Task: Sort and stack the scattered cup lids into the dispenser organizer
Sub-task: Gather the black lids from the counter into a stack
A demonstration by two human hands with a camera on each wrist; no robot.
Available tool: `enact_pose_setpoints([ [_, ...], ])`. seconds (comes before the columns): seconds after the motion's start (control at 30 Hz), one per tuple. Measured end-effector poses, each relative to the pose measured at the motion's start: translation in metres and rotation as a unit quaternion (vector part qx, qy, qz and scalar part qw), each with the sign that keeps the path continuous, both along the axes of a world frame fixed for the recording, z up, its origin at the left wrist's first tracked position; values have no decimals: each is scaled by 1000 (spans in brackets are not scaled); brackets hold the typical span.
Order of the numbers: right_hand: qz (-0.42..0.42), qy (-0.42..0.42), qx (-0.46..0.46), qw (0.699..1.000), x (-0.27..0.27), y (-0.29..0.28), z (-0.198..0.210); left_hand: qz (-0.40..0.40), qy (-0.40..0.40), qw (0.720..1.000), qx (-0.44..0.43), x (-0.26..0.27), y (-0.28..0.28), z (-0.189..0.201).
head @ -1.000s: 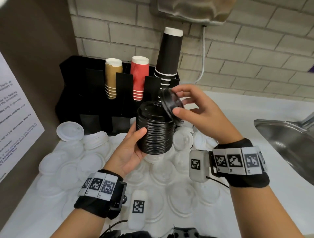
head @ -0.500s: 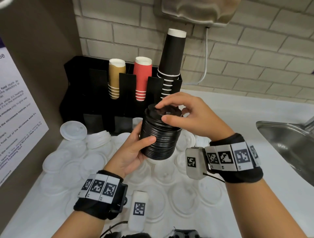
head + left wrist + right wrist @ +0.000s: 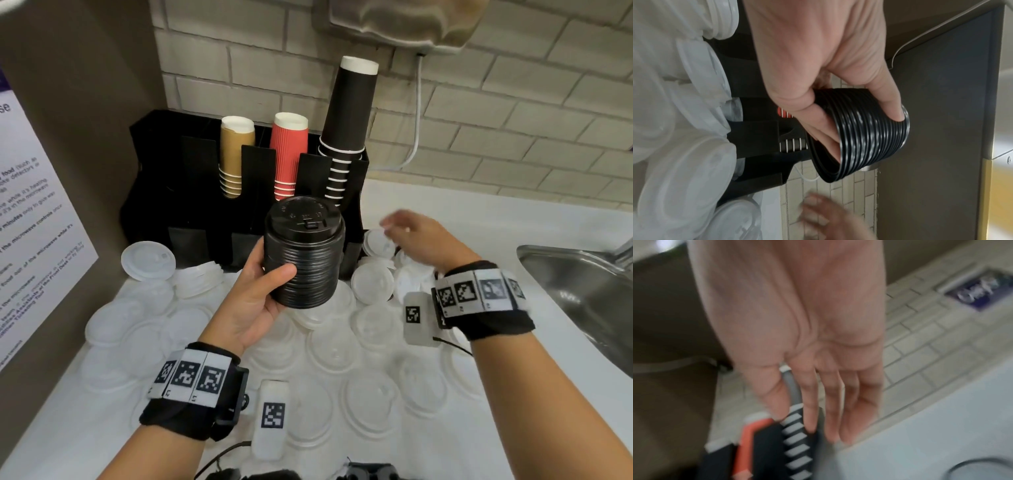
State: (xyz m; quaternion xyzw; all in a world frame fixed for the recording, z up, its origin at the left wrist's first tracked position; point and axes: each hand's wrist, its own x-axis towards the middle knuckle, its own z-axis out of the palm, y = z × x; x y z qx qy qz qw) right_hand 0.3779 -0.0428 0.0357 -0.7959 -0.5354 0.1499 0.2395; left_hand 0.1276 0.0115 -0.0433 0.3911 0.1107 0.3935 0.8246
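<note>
My left hand (image 3: 260, 291) grips a tall stack of black lids (image 3: 305, 253) upright above the counter, thumb in front and fingers behind; the left wrist view shows that stack of black lids (image 3: 869, 133) wrapped by my left hand (image 3: 824, 100). My right hand (image 3: 414, 236), blurred, is to the right of the stack with fingers straight and nothing in it, over white lids; in the right wrist view my right hand (image 3: 818, 402) is empty. The black dispenser organizer (image 3: 161, 171) stands behind, with cup stacks in its upper slots. Several white and clear lids (image 3: 329, 346) lie scattered on the counter.
Tan cups (image 3: 236, 154), red cups (image 3: 287, 150) and a tall black cup stack (image 3: 349, 116) stand in the organizer. A steel sink (image 3: 582, 291) is at the right. A brown panel with a notice (image 3: 30, 222) closes the left side; a brick wall (image 3: 513, 120) is behind.
My right hand has let go of the top black lid, which now sits flat on the stack, and has moved right, towards the white lids. The left hand still holds the stack.
</note>
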Motion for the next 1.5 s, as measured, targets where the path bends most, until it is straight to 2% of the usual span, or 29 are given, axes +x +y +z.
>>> enact_pose_setpoints([
  [0.07, -11, -102, -192, 976, 19, 6, -27, 6, -1, 1000, 0, -3, 2, -1],
  [0.13, -13, -135, -246, 960, 23, 9, -49, 9, 0, 1000, 2, -4, 3, -2],
  [0.3, -2, -149, -175, 973, 20, 14, -78, 17, 6, 1000, 8, -6, 4, -4],
  [0.43, -5, -116, -158, 981, 23, 15, -74, 28, 22, 999, 2, -7, 4, -8],
  [0.53, 23, -112, -164, 980, 25, 16, -70, 43, 27, 999, -3, -7, 4, -12],
  [0.73, 29, -170, -257, 951, 33, 19, -70, 41, 46, 998, 4, -4, 2, -9],
  [0.97, 29, -243, -322, 915, 45, 18, -81, 47, 51, 998, 11, -8, 2, -7],
  [1.13, -23, -212, -250, 945, 51, 25, -86, 51, 52, 997, 13, -12, 2, -6],
  [1.33, -76, -262, -264, 925, 51, 34, -90, 58, 54, 997, 18, -14, 2, -6],
  [1.4, -77, -251, -264, 928, 53, 36, -90, 58, 55, 997, 19, -16, 2, -6],
  [1.5, -27, -215, -261, 941, 57, 39, -88, 62, 52, 997, 18, -17, 2, -6],
])
